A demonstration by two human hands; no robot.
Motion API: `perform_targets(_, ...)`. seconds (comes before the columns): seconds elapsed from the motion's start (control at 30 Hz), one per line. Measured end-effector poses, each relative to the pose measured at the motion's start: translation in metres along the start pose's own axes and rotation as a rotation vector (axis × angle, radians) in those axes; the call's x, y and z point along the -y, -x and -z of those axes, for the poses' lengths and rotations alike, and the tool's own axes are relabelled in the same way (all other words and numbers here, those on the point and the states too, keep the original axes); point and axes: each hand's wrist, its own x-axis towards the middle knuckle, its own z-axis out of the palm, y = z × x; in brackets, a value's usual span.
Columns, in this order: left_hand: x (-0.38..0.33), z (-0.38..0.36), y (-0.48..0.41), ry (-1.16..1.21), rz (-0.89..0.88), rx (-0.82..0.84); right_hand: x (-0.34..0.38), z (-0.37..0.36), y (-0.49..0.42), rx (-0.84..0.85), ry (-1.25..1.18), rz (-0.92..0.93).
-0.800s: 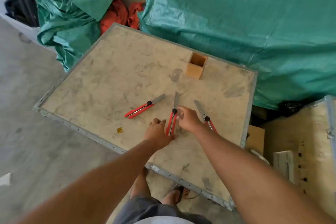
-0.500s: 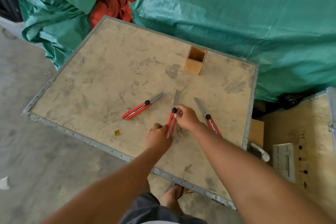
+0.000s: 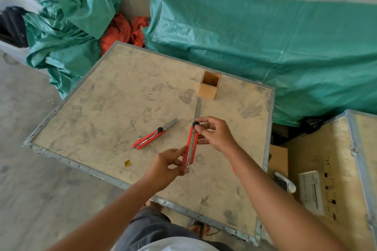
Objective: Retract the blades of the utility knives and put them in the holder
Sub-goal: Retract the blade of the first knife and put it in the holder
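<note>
A red utility knife [image 3: 191,145] is lifted above the board, its long blade [image 3: 197,109] out and pointing toward the wooden holder [image 3: 209,88]. My left hand [image 3: 167,166] grips the knife's rear end. My right hand [image 3: 215,133] pinches the black knob [image 3: 195,123] near the blade. A second red knife [image 3: 150,137] lies on the board to the left with its blade out. A third knife is almost hidden under my right forearm; only a red sliver [image 3: 233,166] shows. The square holder stands upright and looks empty.
The work surface is a plywood board with a metal rim [image 3: 81,166]. A small yellow scrap [image 3: 128,163] lies near its front edge. Green tarps [image 3: 265,47] are piled behind, and a wooden crate [image 3: 334,179] stands at the right.
The middle knife has been picked up off the board and is now held by both hands. The camera view has shifted a little.
</note>
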Motion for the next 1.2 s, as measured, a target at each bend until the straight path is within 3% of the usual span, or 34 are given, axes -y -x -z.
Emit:
perform_targets(0.33,-0.062,-0.008,-0.008,0.226,-0.054,-0.148,0.046,0.042,0.041,0.123,0.152,0.134)
perform_targets(0.63,-0.093,-0.004,-0.028,0.244,-0.119,-0.114,0.055,0.06,0.049,0.113,0.396,0.275)
perform_targets(0.83,-0.101,0.001,-0.033,0.253,-0.134,-0.112,0.061,0.054,0.051,-0.089,0.391,0.345)
perform_targets(1.03,-0.103,0.0,-0.031,0.271,-0.132,-0.117,0.058,0.052,0.054,-0.044,0.369,0.377)
perform_targets(1.2,-0.106,-0.003,-0.032,0.273,-0.152,-0.105,0.056,0.047,0.058,-0.186,0.359,0.399)
